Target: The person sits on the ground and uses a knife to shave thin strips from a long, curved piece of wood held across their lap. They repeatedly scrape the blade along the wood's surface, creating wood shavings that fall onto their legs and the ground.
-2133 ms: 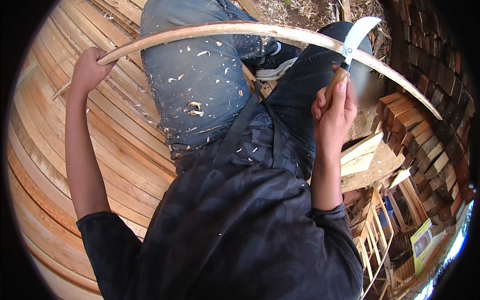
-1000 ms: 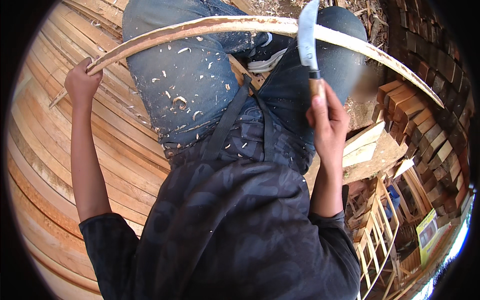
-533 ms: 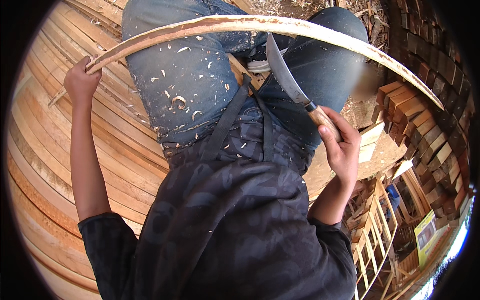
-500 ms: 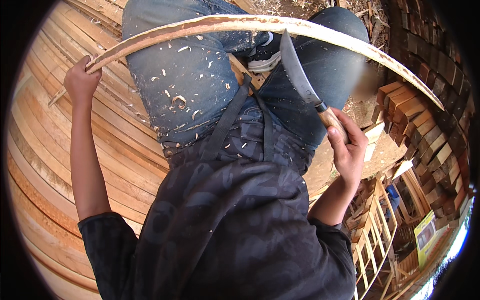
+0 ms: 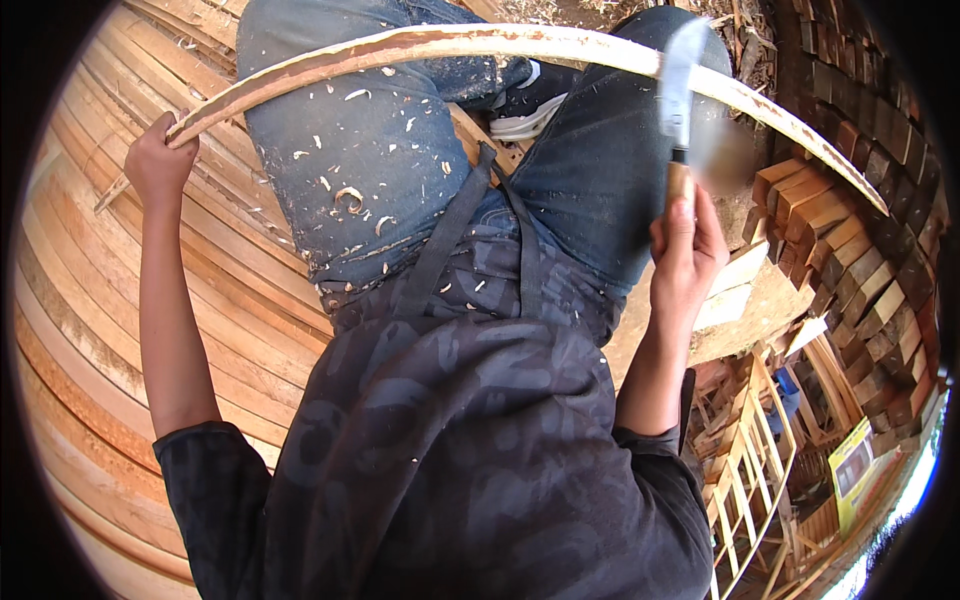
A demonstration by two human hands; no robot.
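A long, pale wooden strip (image 5: pixel 470 42) with brown patches along its side runs across above my knees. My left hand (image 5: pixel 162 160) is closed round it near its left end, whose tip sticks out below the fist. In my right hand (image 5: pixel 690 235) is a knife with a wooden handle, gripped with the thumb along the handle. The broad curved blade of the knife (image 5: pixel 677 100) points away from me and overlaps the strip right of its middle. Motion blurs the blade, so I cannot tell whether it touches the wood.
Curled shavings (image 5: pixel 350 200) lie on my jeans. Long planks (image 5: pixel 110 330) are laid side by side on the left. Stacked wood blocks (image 5: pixel 850 270) rise at the right. Below them stand a light wooden frame (image 5: pixel 745 470) and a yellow-edged panel (image 5: pixel 852 470).
The knife has swung to the right and turned more upright, its blade now across the strip. My right hand has moved slightly away from me. The left hand and strip have barely shifted.
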